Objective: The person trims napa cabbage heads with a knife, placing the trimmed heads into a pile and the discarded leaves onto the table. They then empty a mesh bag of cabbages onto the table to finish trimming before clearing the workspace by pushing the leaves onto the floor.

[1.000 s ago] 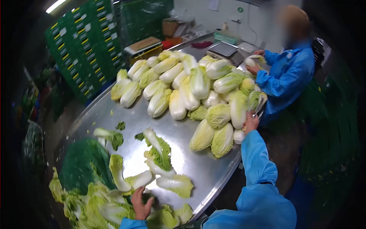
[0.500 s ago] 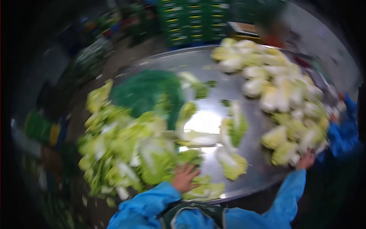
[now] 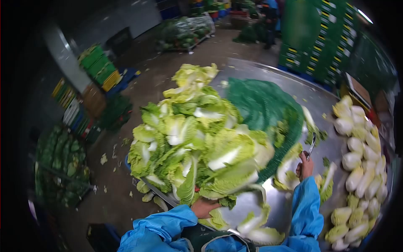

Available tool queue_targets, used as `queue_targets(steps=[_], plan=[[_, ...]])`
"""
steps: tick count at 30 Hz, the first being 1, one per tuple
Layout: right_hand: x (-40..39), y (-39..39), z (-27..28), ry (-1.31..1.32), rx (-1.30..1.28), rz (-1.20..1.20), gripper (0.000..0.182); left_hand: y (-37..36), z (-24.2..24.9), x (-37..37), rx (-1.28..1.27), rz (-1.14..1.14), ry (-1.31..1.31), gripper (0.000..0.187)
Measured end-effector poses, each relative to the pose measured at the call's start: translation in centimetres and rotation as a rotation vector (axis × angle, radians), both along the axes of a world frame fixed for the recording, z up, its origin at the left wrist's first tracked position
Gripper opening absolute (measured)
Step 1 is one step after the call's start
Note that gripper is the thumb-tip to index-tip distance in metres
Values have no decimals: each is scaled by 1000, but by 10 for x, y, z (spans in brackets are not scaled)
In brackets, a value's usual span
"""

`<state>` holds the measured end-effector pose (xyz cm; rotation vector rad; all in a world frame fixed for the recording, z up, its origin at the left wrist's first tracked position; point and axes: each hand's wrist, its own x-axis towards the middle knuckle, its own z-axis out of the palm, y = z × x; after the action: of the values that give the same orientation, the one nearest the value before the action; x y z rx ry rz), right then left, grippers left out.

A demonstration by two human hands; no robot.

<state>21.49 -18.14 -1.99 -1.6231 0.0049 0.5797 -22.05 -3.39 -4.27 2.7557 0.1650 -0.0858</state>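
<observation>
A big heap of loose Chinese cabbage leaves covers the left side of the metal table. At its near edge is my left hand, touching the leaves; its fingers are partly covered by them, so their grip does not show. My right hand is closed around the handle of a knife, the blade pointing up and away. Below it lie a pale loose leaf and a leaf with a white rib. More loose leaves lie close to my body.
Trimmed Chinese cabbages are piled along the table's right side. A green net lies beyond the heap. Green crates stand stacked at the back, more crates on the left. Fallen leaf scraps dot the floor. A person stands far off.
The view has swung left. My right hand has left the cabbage pile and now shows a knife, over the table's middle. My left hand, spread before, is now partly under leaves.
</observation>
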Motion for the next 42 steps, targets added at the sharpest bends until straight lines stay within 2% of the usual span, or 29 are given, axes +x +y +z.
queue_targets(steps=[1,2,3,4,8,10,11,12,13,15,17,19,22,23,25,29,30,31,32,34,35,37,39,41,42], plan=[[17,32,-22,-5,7,47,46,14,1,-8,-30,9,-54,75],[36,60,-51,-111,12,103,48,17,-49,-33,12,81,54,73],[56,89,-88,-216,22,157,51,26,-49,-39,-13,87,39,72],[78,115,-144,-457,-65,107,52,39,-47,-40,-20,100,27,72],[57,177,-187,-505,55,233,44,93,-50,-28,-8,162,-22,71],[77,182,-234,-541,-2,276,42,128,-52,-33,5,218,-30,71],[80,189,-242,-572,-43,300,39,146,-53,-40,12,248,-33,70],[14,209,-186,-353,189,297,41,163,-54,-49,16,281,-30,70],[-3,223,-184,-267,241,302,41,181,-54,-58,19,303,-28,70],[-3,250,-226,-368,235,382,38,211,-53,-79,39,361,-14,69],[-45,282,-225,-366,199,375,34,240,-51,-106,55,412,0,69],[-122,315,-159,-250,234,406,38,264,-47,-137,70,459,24,68],[-190,350,-81,-179,304,338,34,303,-38,-180,98,510,66,68],[-204,356,-54,-192,355,321,30,315,-35,-194,106,521,79,67],[-211,354,11,7,308,399,18,339,-25,-219,121,535,107,67],[-226,359,141,-13,456,427,20,378,12,-245,243,475,162,66],[-232,360,175,-64,513,448,20,376,92,-200,-58,749,671,60],[-237,360,207,-116,571,468,21,370,125,-191,58,807,366,58],[-238,358,235,-105,615,516,20,367,164,-166,-10,864,205,63],[-248,357,283,-148,705,563,20,348,205,-104,-289,619,-548,89],[-259,359,303,-204,751,562,21,325,232,-65,-419,465,-680,96],[-272,360,328,-259,807,569,23,296,248,3,-303,311,-748,89],[-269,343,340,-325,855,591,26,296,251,43,-192,463,-596,66],[-246,312,346,-248,707,657,33,334,254,59,-177,342,-1127,38],[-221,293,334,-184,659,720,40,355,274,57,-529,240,-1258,21]])
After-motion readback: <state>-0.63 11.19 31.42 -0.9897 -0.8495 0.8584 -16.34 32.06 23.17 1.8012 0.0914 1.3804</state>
